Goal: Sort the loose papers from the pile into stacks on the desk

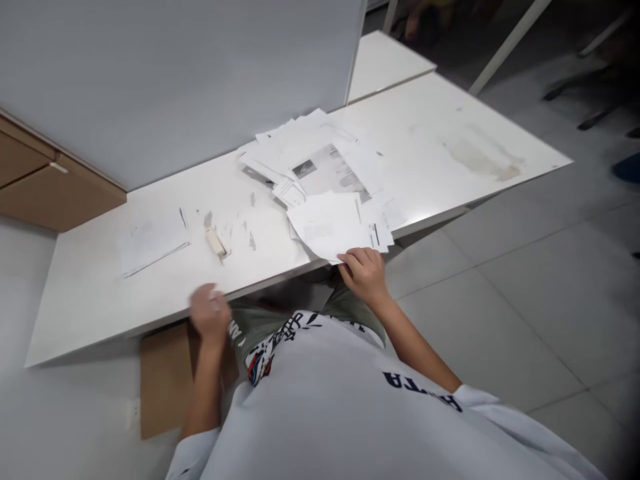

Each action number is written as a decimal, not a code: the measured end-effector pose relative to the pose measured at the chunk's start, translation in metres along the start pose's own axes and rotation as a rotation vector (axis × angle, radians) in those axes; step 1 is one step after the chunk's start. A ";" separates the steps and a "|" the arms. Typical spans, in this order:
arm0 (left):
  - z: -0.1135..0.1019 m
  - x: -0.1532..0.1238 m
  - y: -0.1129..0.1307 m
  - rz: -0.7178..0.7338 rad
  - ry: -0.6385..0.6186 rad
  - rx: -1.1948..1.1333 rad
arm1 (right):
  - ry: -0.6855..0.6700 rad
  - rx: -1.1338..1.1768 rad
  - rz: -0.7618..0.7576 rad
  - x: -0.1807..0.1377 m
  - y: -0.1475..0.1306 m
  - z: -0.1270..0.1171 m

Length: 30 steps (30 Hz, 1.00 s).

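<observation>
My right hand (367, 273) pinches the near edge of a sheet of paper (327, 223), which bends up slightly at the table's front edge. Beneath and behind that sheet spreads a loose heap of papers (320, 167), some printed with grey pictures. At the front edge further left, my left hand (210, 312) is blurred, its fingers curled. A small whitish patch shows at its fingers; what it is cannot be made out. Just beyond this hand lies a small cream-coloured block-like object (216, 243) on the white table (425, 133).
A flat stack of white paper (155, 243) lies at the left. Grey partition (200, 80) rises behind the table, with a brown cabinet (60, 180) at the far left. Brown cardboard (165, 380) stands below. Stains (480, 157) mark the right end; chair legs (585, 87) stand beyond.
</observation>
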<state>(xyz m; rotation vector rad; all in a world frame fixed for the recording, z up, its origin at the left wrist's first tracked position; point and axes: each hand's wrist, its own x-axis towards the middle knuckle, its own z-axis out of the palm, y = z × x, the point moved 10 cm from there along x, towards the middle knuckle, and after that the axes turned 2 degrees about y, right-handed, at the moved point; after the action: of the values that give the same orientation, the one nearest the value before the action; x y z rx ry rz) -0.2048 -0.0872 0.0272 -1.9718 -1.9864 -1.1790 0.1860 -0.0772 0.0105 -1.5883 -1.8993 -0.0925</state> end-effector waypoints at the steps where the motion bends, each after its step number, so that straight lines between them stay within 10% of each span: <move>1: 0.025 -0.023 0.026 -0.018 -0.154 -0.140 | -0.034 0.037 0.008 -0.005 -0.010 0.006; 5: 0.107 -0.105 0.116 -0.140 -0.690 -0.800 | -0.247 0.191 0.031 -0.016 -0.066 0.040; 10: 0.128 -0.110 0.084 -0.655 -0.500 -1.002 | -0.431 0.390 -0.085 -0.023 -0.126 0.055; 19: 0.118 -0.086 0.036 -0.879 -0.211 -0.991 | -0.205 0.248 0.465 -0.010 -0.008 0.055; 30: 0.126 -0.097 0.043 -0.870 -0.158 -0.891 | -0.051 0.704 0.694 -0.035 0.014 0.089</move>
<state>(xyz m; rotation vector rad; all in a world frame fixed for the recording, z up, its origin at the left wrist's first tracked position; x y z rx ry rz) -0.0969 -0.0991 -0.0963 -1.3871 -2.8474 -2.5077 0.1623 -0.0635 -0.0828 -1.6196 -1.1098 0.8203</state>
